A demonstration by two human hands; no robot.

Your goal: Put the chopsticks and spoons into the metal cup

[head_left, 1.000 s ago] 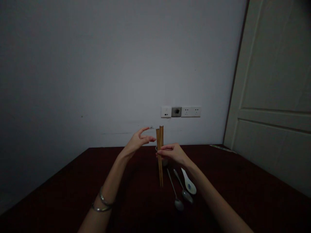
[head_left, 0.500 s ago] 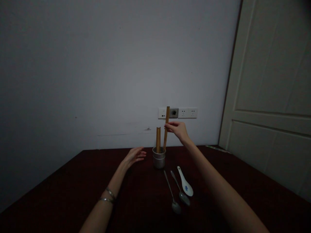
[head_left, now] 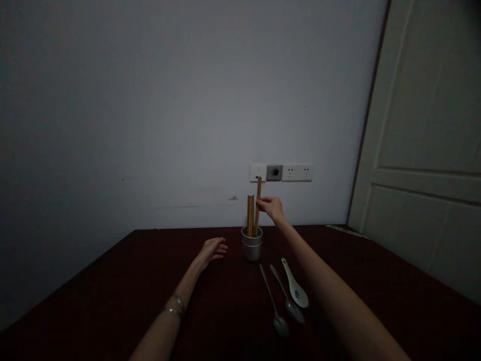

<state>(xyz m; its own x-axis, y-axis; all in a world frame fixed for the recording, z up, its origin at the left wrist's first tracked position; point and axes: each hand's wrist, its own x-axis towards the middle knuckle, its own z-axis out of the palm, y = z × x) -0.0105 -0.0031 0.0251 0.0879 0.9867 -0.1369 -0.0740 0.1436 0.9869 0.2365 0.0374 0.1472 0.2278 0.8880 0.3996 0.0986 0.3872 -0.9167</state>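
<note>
Pinching chopsticks [head_left: 259, 188], now lower into the cup [head_left: 251, 250], right hand [head_left: 272, 207] has them seemingly near seated; left hand [head_left: 212, 250] relaxed, empty, beside cup.

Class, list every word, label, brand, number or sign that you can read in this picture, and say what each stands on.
No text can be read.
White spoon: blue mark, too small to tell whether writing or decoration.
Socket plate: any lettering too small to read.
Pale strip, right: any print too blurred to read.
Metal cup, wooden chopsticks: no lettering visible.
</note>
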